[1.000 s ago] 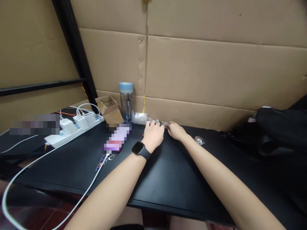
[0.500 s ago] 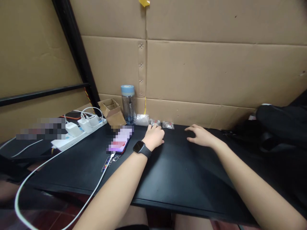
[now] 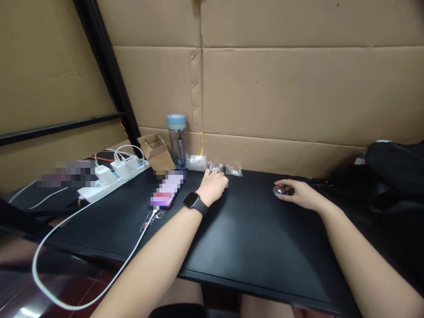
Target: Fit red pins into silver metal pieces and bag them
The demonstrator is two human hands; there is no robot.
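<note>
My left hand (image 3: 214,184), with a dark watch (image 3: 191,201) at its wrist, lies at the back of the black table. Its fingers are loosely bent and their tips reach a small clear packet (image 3: 216,166). Farther right, my right hand (image 3: 303,194) is low over the table. Between its thumb and fingers is a small shiny round piece (image 3: 280,190), whose kind I cannot make out. A second clear packet (image 3: 234,170) with a shiny round thing inside lies between the hands. Left of the packets is a wad of clear plastic wrapping (image 3: 198,163).
A blue-lidded bottle (image 3: 177,143) and an open cardboard box (image 3: 157,154) stand at the back left. Near them lie a phone (image 3: 167,190) on a white cable (image 3: 124,276) and a power strip (image 3: 99,190). Dark fabric (image 3: 397,172) is heaped on the right. Cardboard backs the table.
My right hand has moved right and a little nearer, and the shiny round piece now shows in its fingers. My left hand stays by the packet. The view has shifted slightly.
</note>
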